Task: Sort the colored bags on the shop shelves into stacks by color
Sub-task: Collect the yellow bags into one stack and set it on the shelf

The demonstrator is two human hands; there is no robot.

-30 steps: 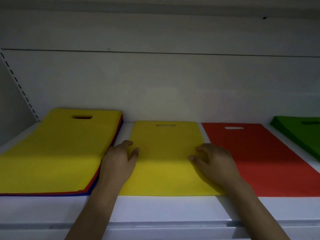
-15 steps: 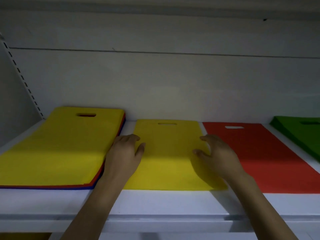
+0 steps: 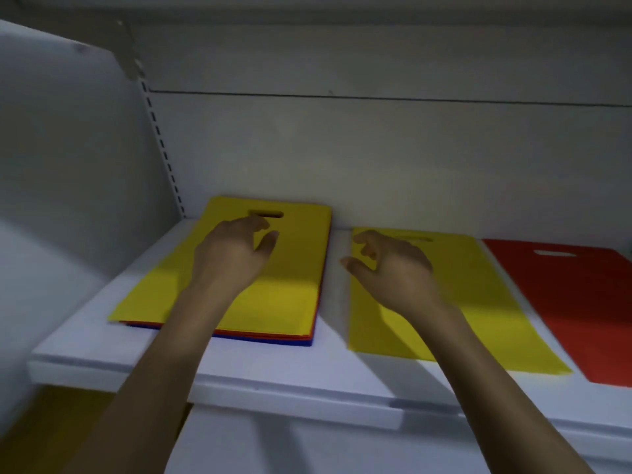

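**Colour sorting: the yellow step under way**

The left fingers [image 3: 253, 223] are bending loosely and slightly apart, just short of the handle slot [image 3: 266, 214] of the top yellow bag [image 3: 294, 278]. Whether they are touching it cannot be told. The left hand [image 3: 232, 258] is holding nothing. The right fingers [image 3: 367, 239] are curling inward with the thumb standing out, and they are pinching nothing. The right hand [image 3: 396, 273] is hanging over the left edge of the single yellow bag [image 3: 485, 309].

The top yellow bag is lying on a mixed stack [image 3: 273, 338], whose red and blue layers are showing beneath it along the front. The step in hand is judged to be the taking of that top bag. The next move is calling for a pinch on one layer only, a lift, and a squared placing onto the single yellow bag just beside it. A red bag [image 3: 564, 302] is lying farther right.

All are resting on a white shelf [image 3: 239, 374], which is meeting a pale back panel [image 3: 376, 159] and a slotted upright [image 3: 160, 142]. The light is falling dimly.
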